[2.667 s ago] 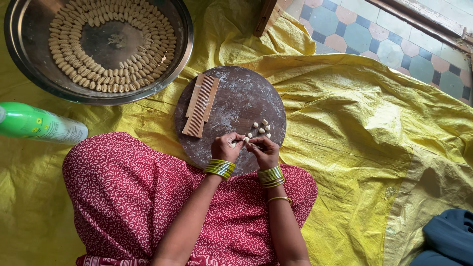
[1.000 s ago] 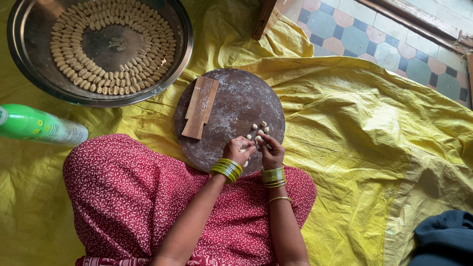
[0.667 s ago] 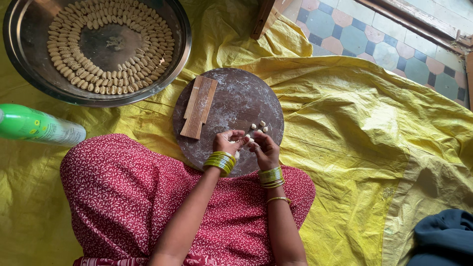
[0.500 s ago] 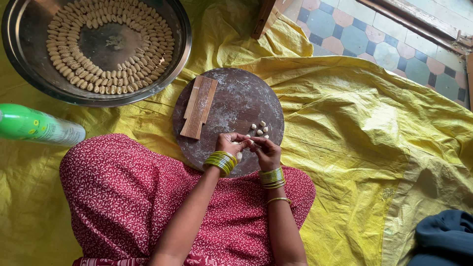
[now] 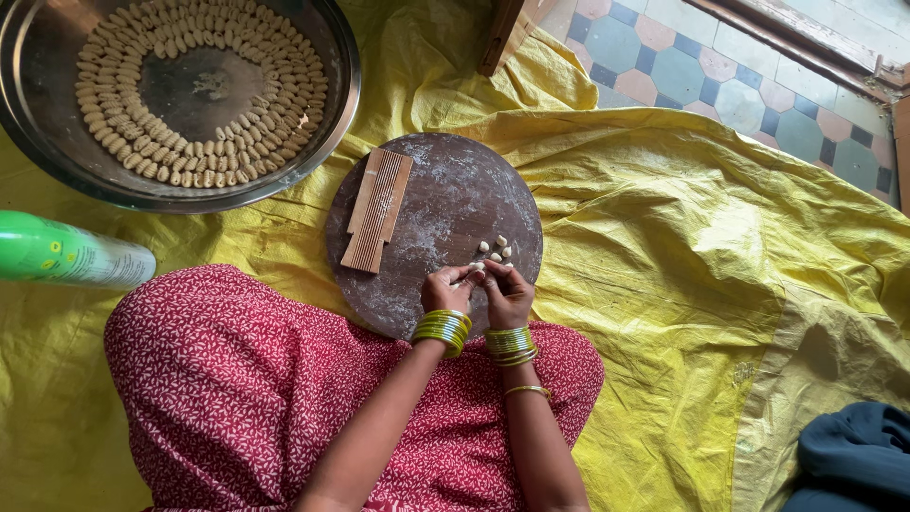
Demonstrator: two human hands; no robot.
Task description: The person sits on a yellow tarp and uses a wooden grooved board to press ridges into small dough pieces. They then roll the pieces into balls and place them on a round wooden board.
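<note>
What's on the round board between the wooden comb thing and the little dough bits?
In the head view, only bare floury board lies between the ridged wooden paddle and the small dough pieces.

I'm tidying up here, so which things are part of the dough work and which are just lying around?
In use: left hand, right hand, dough pieces, round board, ridged wooden block, metal tray.
Lying about: green bottle, dark blue cloth.

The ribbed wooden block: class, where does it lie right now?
In the head view, the ribbed wooden block lies on the upper left of the round floured board, left of the dough pieces, below the steel tray.
</note>
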